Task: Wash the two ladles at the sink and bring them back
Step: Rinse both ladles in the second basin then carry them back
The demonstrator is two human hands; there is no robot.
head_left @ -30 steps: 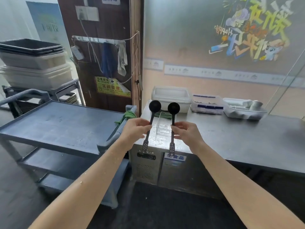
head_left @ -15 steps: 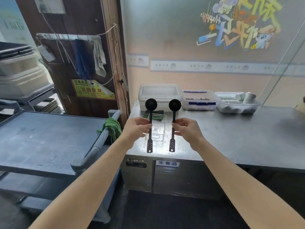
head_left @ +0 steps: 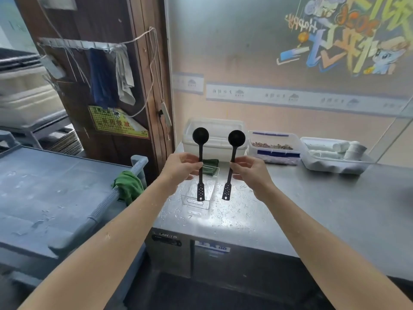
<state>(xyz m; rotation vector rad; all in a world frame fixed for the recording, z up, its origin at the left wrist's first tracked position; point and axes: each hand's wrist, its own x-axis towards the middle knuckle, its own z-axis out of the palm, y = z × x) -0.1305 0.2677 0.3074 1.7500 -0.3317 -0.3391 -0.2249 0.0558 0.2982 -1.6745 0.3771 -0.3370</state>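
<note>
Ladles upright, bowls up: left ladle [head_left: 200,162] clamped in left hand [head_left: 182,166] fingers, right ladle [head_left: 232,163] in right hand [head_left: 250,173]. Handle ends hang over clear tray [head_left: 199,193] near worktop [head_left: 312,198] left corner; left one nearer.

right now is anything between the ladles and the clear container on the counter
Nothing visible is. The left hand and right hand each hold a black ladle upright, bowl up, above the wet steel counter. The clear container sits open just beneath the handle ends; the green cloth lies behind it.
</note>
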